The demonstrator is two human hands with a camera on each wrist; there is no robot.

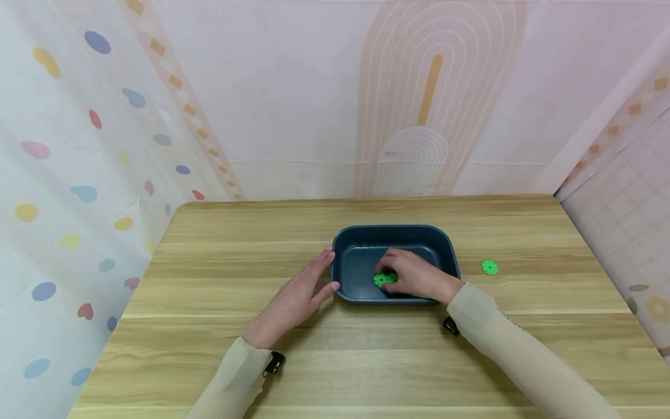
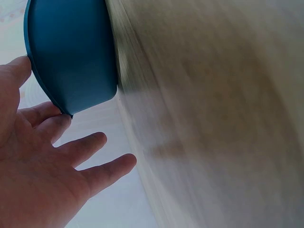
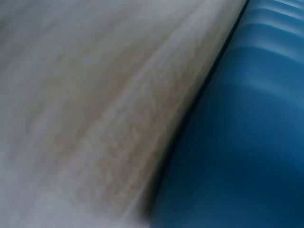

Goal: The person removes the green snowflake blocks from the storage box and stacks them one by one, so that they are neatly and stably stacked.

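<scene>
A dark blue rectangular tub [image 1: 345,256] stands on the wooden table. Inside it, my right hand [image 1: 413,273] reaches down over the right rim and pinches a green notched disc [image 1: 381,280] between thumb and curled fingers. Part of the green is hidden by that hand, so I cannot tell whether it is one disc or more. My left hand [image 1: 293,297] has its fingers extended, with the thumb and fingertips touching the tub's left end; the left wrist view also shows these fingers [image 2: 80,149] spread beside the blue wall. The right wrist view shows only the tub's outer side and tabletop.
Another green notched disc [image 1: 489,267] lies flat on the table to the right of the tub. The wooden tabletop [image 1: 235,250] runs back to a patterned curtain [image 1: 293,105], which also hangs along the left and right sides.
</scene>
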